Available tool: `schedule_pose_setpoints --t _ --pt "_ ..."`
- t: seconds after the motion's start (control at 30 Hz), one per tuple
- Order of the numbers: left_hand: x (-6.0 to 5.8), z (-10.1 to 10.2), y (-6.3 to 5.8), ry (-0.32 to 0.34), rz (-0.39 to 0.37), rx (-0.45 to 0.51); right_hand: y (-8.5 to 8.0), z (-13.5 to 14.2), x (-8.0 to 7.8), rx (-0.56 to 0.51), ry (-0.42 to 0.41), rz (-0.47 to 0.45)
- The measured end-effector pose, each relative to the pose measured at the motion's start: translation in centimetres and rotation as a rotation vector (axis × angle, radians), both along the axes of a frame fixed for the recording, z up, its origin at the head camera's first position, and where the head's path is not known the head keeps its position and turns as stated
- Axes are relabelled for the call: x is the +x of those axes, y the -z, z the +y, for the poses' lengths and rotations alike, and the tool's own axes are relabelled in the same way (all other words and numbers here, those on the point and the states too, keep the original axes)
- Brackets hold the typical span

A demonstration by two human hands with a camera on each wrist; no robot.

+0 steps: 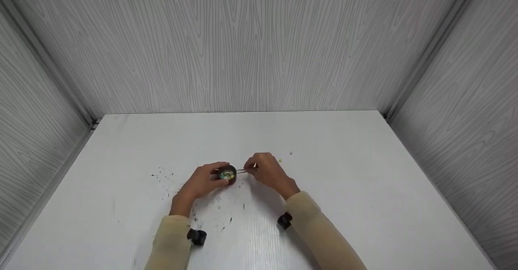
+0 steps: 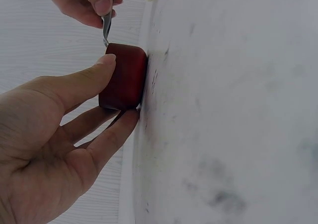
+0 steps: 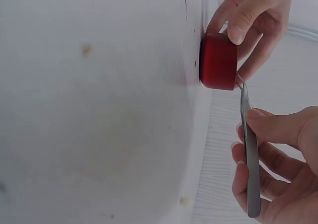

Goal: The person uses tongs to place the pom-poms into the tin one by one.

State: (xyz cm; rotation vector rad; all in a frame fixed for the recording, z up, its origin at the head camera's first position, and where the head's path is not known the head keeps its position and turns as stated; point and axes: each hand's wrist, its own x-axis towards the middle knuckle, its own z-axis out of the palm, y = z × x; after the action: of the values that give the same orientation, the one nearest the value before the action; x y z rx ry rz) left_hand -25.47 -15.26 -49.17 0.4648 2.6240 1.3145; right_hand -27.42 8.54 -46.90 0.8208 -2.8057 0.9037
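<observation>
A small dark red cup (image 2: pixel 126 77) stands on the white table, with several yellow, green and pale beads (image 1: pixel 227 175) inside it. My left hand (image 1: pixel 205 179) grips the cup from its left side, thumb on the near side and fingers round the far side. In my right hand (image 1: pixel 269 172) I pinch metal tweezers (image 3: pixel 252 169) between thumb and fingers. The bent tips of the tweezers reach the cup's rim; in the wrist views their ends are hidden at the cup's mouth.
A yellow bead (image 1: pixel 280 160) and a pale bead (image 1: pixel 291 153) lie on the white table (image 1: pixel 344 173) beyond my right hand. Dark specks and smudges mark the tabletop around the left hand. Grey wood-grain panels (image 1: pixel 243 47) stand at the back and both sides.
</observation>
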Motion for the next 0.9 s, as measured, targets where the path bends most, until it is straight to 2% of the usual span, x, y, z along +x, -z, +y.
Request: schedule_pose_setpoints --t 0.3,0.57,0.9 --pt "0.0 0.1 0.1 -0.010 -0.009 -0.017 -0.4 0.4 0.5 -0.024 0.007 -0.006" --pt "0.0 0.0 0.0 -0.002 0.002 0.000 -1.1 2.5 0.3 -0.097 0.001 0.013" --pt "0.3 0.1 -0.1 -0.003 0.008 -0.019 -1.4 5.9 -0.5 -0.136 0.093 0.020"
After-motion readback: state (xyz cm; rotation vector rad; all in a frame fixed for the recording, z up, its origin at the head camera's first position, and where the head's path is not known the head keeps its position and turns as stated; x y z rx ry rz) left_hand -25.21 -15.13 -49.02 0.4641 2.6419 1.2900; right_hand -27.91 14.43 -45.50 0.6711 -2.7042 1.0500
